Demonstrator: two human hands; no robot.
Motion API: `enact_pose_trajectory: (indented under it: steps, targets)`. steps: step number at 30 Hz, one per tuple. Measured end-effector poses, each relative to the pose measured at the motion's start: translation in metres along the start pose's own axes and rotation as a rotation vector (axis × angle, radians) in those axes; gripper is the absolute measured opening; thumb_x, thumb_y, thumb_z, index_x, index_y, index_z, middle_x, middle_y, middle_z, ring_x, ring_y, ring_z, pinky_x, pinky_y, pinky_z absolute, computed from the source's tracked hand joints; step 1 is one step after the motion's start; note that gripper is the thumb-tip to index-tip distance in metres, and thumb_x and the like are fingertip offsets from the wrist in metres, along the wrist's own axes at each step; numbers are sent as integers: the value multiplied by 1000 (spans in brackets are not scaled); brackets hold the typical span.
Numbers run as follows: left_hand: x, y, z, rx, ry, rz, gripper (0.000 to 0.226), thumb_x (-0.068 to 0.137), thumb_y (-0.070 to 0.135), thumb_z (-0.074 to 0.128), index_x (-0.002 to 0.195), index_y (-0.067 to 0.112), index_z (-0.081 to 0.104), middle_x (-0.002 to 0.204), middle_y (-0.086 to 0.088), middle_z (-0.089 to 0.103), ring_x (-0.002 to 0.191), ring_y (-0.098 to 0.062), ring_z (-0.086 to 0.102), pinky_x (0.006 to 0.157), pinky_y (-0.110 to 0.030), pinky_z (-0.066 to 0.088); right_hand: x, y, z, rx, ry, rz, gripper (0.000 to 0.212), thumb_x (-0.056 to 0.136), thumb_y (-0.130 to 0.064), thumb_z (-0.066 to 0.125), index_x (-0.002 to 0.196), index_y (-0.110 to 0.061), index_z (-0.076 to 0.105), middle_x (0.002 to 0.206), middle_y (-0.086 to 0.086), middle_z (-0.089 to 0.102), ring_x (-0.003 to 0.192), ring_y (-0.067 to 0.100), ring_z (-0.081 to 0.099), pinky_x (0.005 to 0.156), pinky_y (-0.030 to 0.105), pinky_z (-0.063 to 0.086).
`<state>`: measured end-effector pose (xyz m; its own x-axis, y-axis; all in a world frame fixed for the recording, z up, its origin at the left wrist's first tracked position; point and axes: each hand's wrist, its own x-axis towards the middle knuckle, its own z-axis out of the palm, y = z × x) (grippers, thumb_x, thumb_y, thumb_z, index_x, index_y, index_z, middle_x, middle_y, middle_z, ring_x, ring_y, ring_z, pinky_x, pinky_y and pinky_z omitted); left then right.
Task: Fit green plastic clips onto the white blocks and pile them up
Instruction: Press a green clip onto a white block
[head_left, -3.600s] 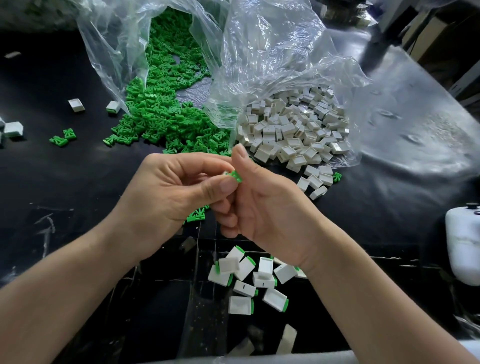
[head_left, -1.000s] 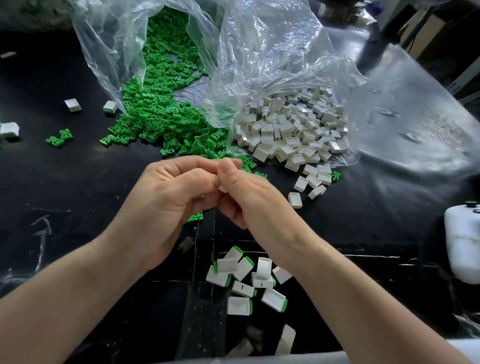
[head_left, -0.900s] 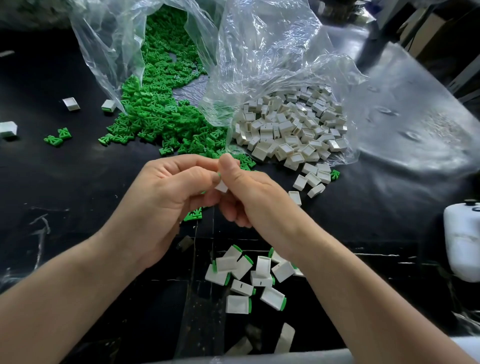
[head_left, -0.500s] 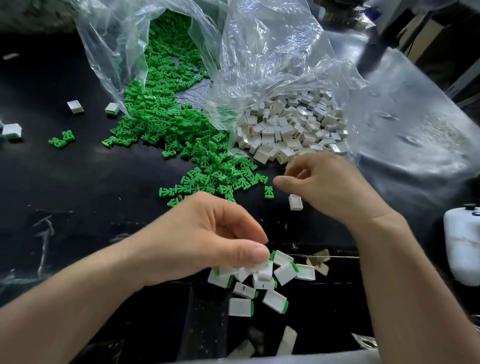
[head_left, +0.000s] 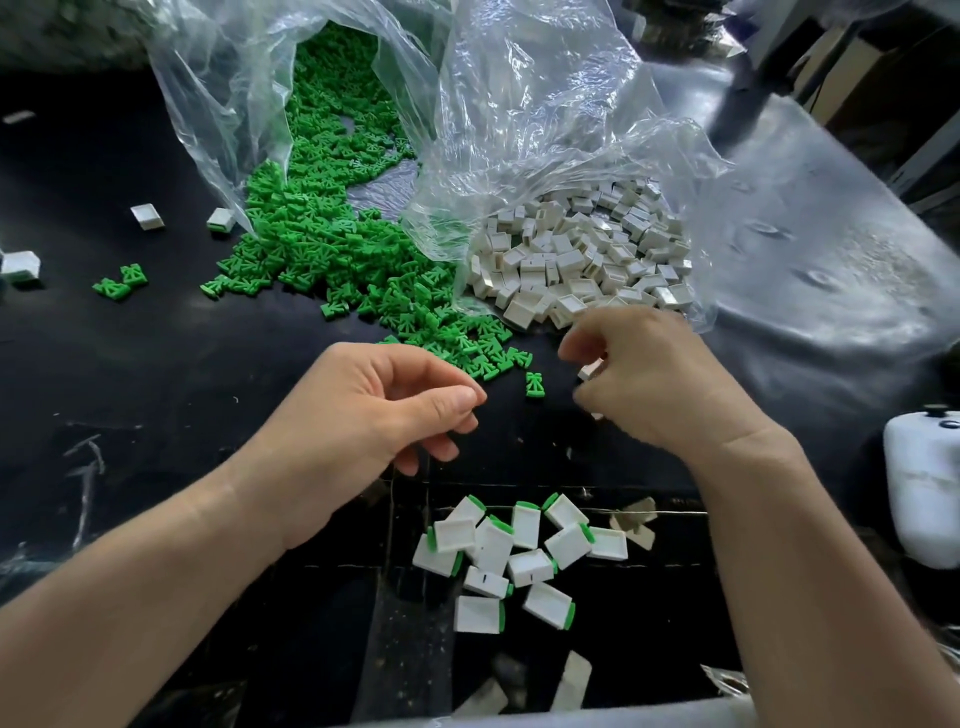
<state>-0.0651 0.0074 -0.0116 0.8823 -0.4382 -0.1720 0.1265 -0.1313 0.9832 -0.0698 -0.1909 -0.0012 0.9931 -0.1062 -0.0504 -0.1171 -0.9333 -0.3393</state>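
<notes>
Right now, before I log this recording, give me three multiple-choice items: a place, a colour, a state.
1. Where does the pile of clipped blocks lie? A) inside a bag B) on the dark table, nearest the person C) on a shelf
2. What colour are the loose clips? A) green B) red C) blue
3. What do the fingers of the right hand pinch? A) a clip B) nothing C) a white block
Key: B, it lies at the near edge; A, the heap is green; C, white shows between the fingers.
</notes>
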Motion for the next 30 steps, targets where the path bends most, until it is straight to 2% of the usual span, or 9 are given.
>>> enact_pose_trajectory:
  steps: [3, 5, 9, 12, 14, 18, 22, 24, 30]
  targets:
    - [1, -2, -1, 18, 16, 26, 16, 67, 14, 71, 82, 18, 70, 70, -1, 71, 56, -11, 65, 47, -17, 47, -7, -11, -5, 546, 32, 6, 26, 68, -2, 72, 81, -24, 66, 73, -12, 63, 66, 2, 59, 59, 10, 42]
    - [1, -2, 0, 11, 4, 33, 35, 56, 23, 73, 91, 22, 68, 77, 1, 71, 61, -13, 65, 52, -18, 51, -13, -23, -4, 893, -39, -35, 28, 65, 2, 75, 75, -23, 65, 70, -9, 64, 64, 6, 61, 60, 18, 49]
    - [2, -4, -1, -24, -27, 53, 50, 45, 24, 76, 94, 27, 67, 77, 3, 70, 68, -16, 68, 66, -25, 57, -19, -43, 10, 964, -123, -147, 23, 67, 2, 75, 72, -18, 64, 71, -3, 62, 67, 12, 61, 67, 27, 53]
    - [3, -4, -1, -41, -15, 59, 44, 48, 16, 75, 90, 25, 68, 71, 1, 70, 66, -16, 68, 59, -21, 55, -17, -44, 13, 1007, -112, -112, 13, 74, -5, 72, 74, -16, 64, 73, 2, 63, 70, 17, 63, 71, 33, 57]
    - [3, -4, -2, -43, 1, 71, 37, 52, 12, 73, 88, 23, 70, 69, 1, 67, 60, -15, 65, 56, -19, 53, -15, -39, 11, 932, -53, -74, 7, 79, -15, 69, 75, -18, 63, 74, 0, 65, 70, 17, 64, 67, 30, 57]
    - [2, -1, -1, -51, 38, 83, 24, 50, 21, 73, 73, 13, 71, 64, -2, 67, 57, -16, 64, 52, -22, 55, -5, -20, 8, 320, 155, -23, 8, 81, -30, 66, 78, -24, 62, 75, -10, 62, 73, 8, 58, 69, 25, 46]
    - [1, 3, 0, -82, 78, 58, 37, 45, 37, 71, 66, 8, 62, 52, -8, 64, 43, -16, 60, 40, -19, 47, -1, -14, 13, 81, 46, 41, 18, 81, -37, 65, 91, -23, 63, 91, -4, 62, 91, 17, 56, 78, 29, 44]
    - [1, 3, 0, -100, 83, 49, 32, 49, 35, 70, 66, 9, 64, 52, -9, 64, 42, -17, 60, 39, -19, 47, -1, -15, 18, -17, -40, 47, 26, 81, -38, 65, 102, -22, 62, 102, -1, 59, 99, 19, 54, 82, 31, 44]
    - [3, -1, 0, -180, 29, 2, 20, 67, 18, 61, 83, 8, 66, 73, -10, 72, 66, -20, 70, 55, -22, 56, 1, -16, 20, -44, -73, 37, 20, 85, -34, 62, 99, -20, 57, 98, 0, 52, 99, 21, 51, 77, 30, 39]
